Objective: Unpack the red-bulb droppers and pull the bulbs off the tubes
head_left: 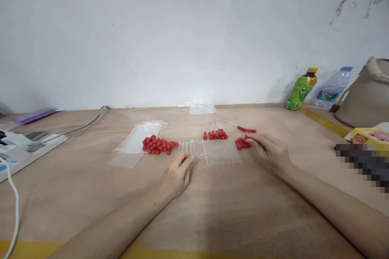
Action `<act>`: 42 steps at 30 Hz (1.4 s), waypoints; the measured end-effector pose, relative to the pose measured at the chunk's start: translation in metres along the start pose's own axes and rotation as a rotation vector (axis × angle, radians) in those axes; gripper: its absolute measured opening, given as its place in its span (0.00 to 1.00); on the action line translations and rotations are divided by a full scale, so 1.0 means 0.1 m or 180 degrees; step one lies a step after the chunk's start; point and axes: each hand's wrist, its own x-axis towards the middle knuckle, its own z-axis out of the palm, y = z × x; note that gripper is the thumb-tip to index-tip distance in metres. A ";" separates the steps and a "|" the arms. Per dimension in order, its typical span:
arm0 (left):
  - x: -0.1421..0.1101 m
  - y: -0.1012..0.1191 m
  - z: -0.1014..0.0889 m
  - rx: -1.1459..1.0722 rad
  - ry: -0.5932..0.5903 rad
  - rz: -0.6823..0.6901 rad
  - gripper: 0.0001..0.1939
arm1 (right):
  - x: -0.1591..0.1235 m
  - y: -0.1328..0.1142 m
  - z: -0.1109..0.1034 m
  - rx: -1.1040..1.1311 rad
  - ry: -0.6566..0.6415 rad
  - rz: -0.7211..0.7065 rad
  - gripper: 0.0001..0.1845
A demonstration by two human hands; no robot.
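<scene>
My left hand [179, 174] pinches a clear glass dropper tube [202, 155] that points to the right, above a row of similar tubes [225, 153] lying side by side. My right hand [272, 151] has its fingertips closed on a red rubber bulb [249, 141] at the edge of a small pile of bulbs [241, 143]. A larger heap of red bulbs [158, 145] lies left of the row. Behind the row are several droppers [216, 134] with bulbs fitted on their tubes.
Clear plastic bags [136, 137] are stacked on the left, with another bag [202, 109] by the wall. A red-handled tool [246, 129] lies behind the small pile. A green bottle [301, 91], a water bottle [332, 87] and a beige bag [361, 97] stand at right. A power strip [39, 153] sits left.
</scene>
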 end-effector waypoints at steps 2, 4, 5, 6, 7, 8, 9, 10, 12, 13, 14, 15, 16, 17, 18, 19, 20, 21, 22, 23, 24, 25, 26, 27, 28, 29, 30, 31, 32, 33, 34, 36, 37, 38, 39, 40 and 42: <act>-0.01 -0.01 0.01 -0.0007 -0.0020 0.0020 0.23 | 0.04 0.14 0.02 0.0143 0.0135 0.0454 0.13; 0.00 -0.03 0.01 -0.0044 -0.0005 0.0137 0.25 | 0.09 0.30 0.04 0.0199 0.0242 0.0820 0.16; 0.01 -0.03 0.01 -0.0062 0.0008 0.0206 0.24 | 0.12 0.39 0.06 0.0198 0.0260 0.0964 0.17; 0.04 -0.03 0.01 -0.0071 0.0035 0.0269 0.23 | 0.15 0.47 0.08 0.0193 0.0248 0.1115 0.18; 0.07 -0.03 0.02 -0.0069 0.0070 0.0326 0.21 | 0.18 0.54 0.11 0.0196 0.0219 0.1287 0.19; 0.12 -0.02 0.04 -0.0054 0.0105 0.0375 0.19 | 0.21 0.61 0.14 0.0220 0.0188 0.1476 0.20; 0.17 -0.01 0.06 -0.0022 0.0130 0.0409 0.16 | 0.23 0.66 0.17 0.0265 0.0171 0.1671 0.21; 0.22 0.00 0.08 0.0029 0.0132 0.0428 0.14 | 0.24 0.71 0.20 0.0326 0.0166 0.1851 0.21; 0.32 0.03 0.15 0.0163 0.0072 0.0446 0.10 | 0.25 0.78 0.25 0.0421 0.0141 0.2111 0.21; 0.37 0.04 0.19 0.0224 0.0022 0.0445 0.09 | 0.25 0.80 0.27 0.0440 0.0107 0.2176 0.20; 0.40 0.05 0.22 0.0270 -0.0014 0.0439 0.09 | 0.23 0.81 0.28 0.0441 0.0058 0.2204 0.19; 0.43 0.06 0.26 0.0296 -0.0052 0.0431 0.09 | 0.21 0.82 0.28 0.0446 -0.0013 0.2201 0.18; 0.45 0.06 0.29 0.0300 -0.0095 0.0420 0.09 | 0.19 0.82 0.27 0.0477 -0.0094 0.2178 0.18; 0.46 0.07 0.32 0.0295 -0.0150 0.0403 0.10 | 0.17 0.81 0.26 0.0551 -0.0173 0.2154 0.18; 0.46 0.07 0.34 0.0285 -0.0216 0.0366 0.10 | 0.15 0.79 0.25 0.0672 -0.0254 0.2135 0.19; 0.46 0.08 0.35 0.0263 -0.0281 0.0314 0.11 | 0.14 0.77 0.24 0.0805 -0.0340 0.2119 0.19; 0.45 0.08 0.36 0.0227 -0.0337 0.0251 0.11 | 0.13 0.75 0.23 0.0916 -0.0424 0.2103 0.19; 0.45 0.09 0.37 0.0178 -0.0379 0.0179 0.11 | 0.12 0.73 0.22 0.0984 -0.0514 0.2069 0.19; 0.44 0.09 0.37 0.0121 -0.0408 0.0102 0.11 | 0.12 0.71 0.21 0.0994 -0.0594 0.2006 0.19; 0.44 0.10 0.37 0.0055 -0.0429 0.0024 0.10 | 0.12 0.70 0.20 0.0944 -0.0660 0.1915 0.18; 0.43 0.11 0.37 -0.0016 -0.0442 -0.0043 0.09 | 0.12 0.70 0.20 0.0846 -0.0709 0.1805 0.17; 0.43 0.12 0.37 -0.0083 -0.0456 -0.0087 0.08 | 0.12 0.71 0.20 0.0730 -0.0738 0.1693 0.17; 0.42 0.13 0.36 -0.0143 -0.0456 -0.0117 0.07 | 0.12 0.73 0.21 0.0626 -0.0744 0.1590 0.16; 0.42 0.14 0.35 -0.0199 -0.0443 -0.0128 0.08 | 0.12 0.74 0.21 0.0544 -0.0736 0.1500 0.16; 0.40 0.14 0.34 -0.0251 -0.0408 -0.0120 0.11 | 0.12 0.76 0.22 0.0484 -0.0712 0.1424 0.16; 0.38 0.15 0.32 -0.0292 -0.0363 -0.0094 0.14 | 0.12 0.78 0.22 0.0447 -0.0673 0.1364 0.16; 0.36 0.16 0.29 -0.0319 -0.0308 -0.0049 0.16 | 0.11 0.79 0.23 0.0428 -0.0610 0.1328 0.16; 0.32 0.16 0.25 -0.0336 -0.0245 0.0011 0.18 | 0.11 0.81 0.23 0.0417 -0.0542 0.1319 0.16; 0.27 0.16 0.20 -0.0346 -0.0194 0.0080 0.18 | 0.11 0.82 0.23 0.0402 -0.0476 0.1341 0.17; 0.22 0.16 0.15 -0.0350 -0.0158 0.0144 0.17 | 0.11 0.83 0.23 0.0384 -0.0412 0.1400 0.18; 0.17 0.16 0.09 -0.0354 -0.0146 0.0188 0.17 | 0.12 0.85 0.23 0.0358 -0.0348 0.1496 0.18; 0.07 0.15 -0.02 -0.0380 -0.0200 0.0198 0.15 | 0.16 0.87 0.24 0.0261 -0.0302 0.1740 0.20; 0.03 0.15 -0.06 -0.0394 -0.0249 0.0166 0.14 | 0.20 0.87 0.24 0.0169 -0.0347 0.1867 0.20; 0.00 0.15 -0.10 -0.0407 -0.0290 0.0127 0.13 | 0.25 0.88 0.25 0.0038 -0.0480 0.1990 0.21; -0.02 0.15 -0.13 -0.0415 -0.0323 0.0090 0.12 | 0.31 0.88 0.25 -0.0107 -0.0692 0.2094 0.20; -0.03 0.15 -0.14 -0.0413 -0.0345 0.0060 0.11 | 0.38 0.87 0.26 -0.0240 -0.0947 0.2168 0.20; -0.02 0.16 -0.14 -0.0396 -0.0394 0.0027 0.10 | 0.52 0.85 0.30 -0.0413 -0.1409 0.2259 0.18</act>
